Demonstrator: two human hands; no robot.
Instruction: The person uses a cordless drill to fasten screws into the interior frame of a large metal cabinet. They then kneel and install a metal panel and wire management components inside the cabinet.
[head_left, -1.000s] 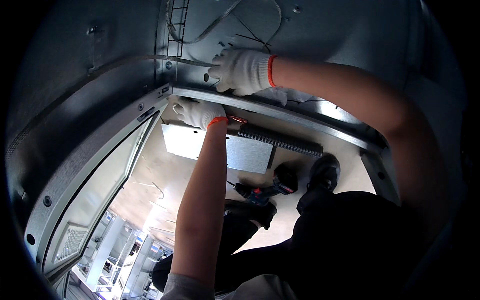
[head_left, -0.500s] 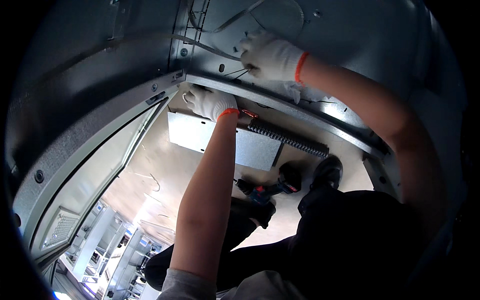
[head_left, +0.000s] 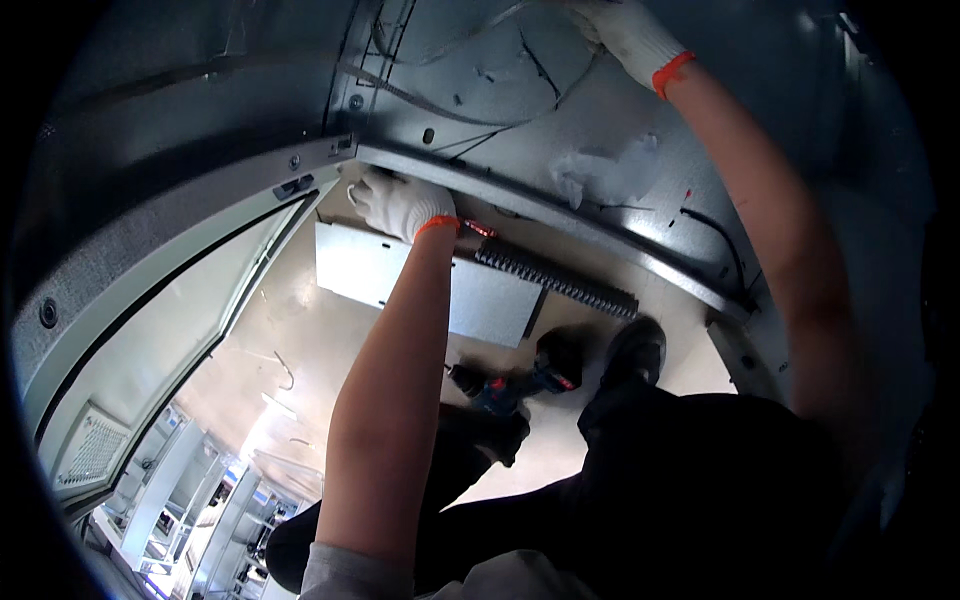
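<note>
Around everything, a grey metal cabinet [head_left: 500, 160], its sill crossing slantwise. Beyond that sill, a pale floor [head_left: 270, 330]. On the left, a door [head_left: 170, 345] standing open, pale on the inside. Flat on the floor and partly behind the left forearm, a silvery plate [head_left: 490, 300]. Beside the plate, along the sill's outer side, a black ribbed strip [head_left: 555, 278]. Nearer the body, a dark drill [head_left: 505, 390] lying on the floor, close to a black shoe [head_left: 637, 350].

Near the top edge, deep over the cabinet, the right hand [head_left: 625, 35], gloved white with an orange cuff. Partly out of view there, with fingers bent beside a grey braid [head_left: 403, 95]; pinching or merely touching, impossible to tell. Just outside the sill, low over the floor, the left hand [head_left: 400, 203], gloved alike, with fingers loosely curled; clasped on anything or not, impossible to tell.

Inside the cabinet, the braid, curving from the left corner and looping up toward the right hand. Also inside, crumpled clear plastic [head_left: 610, 172] near the sill and a bent black cable [head_left: 722, 225] farther right. Beside the left cuff, a small red tool [head_left: 478, 228].
</note>
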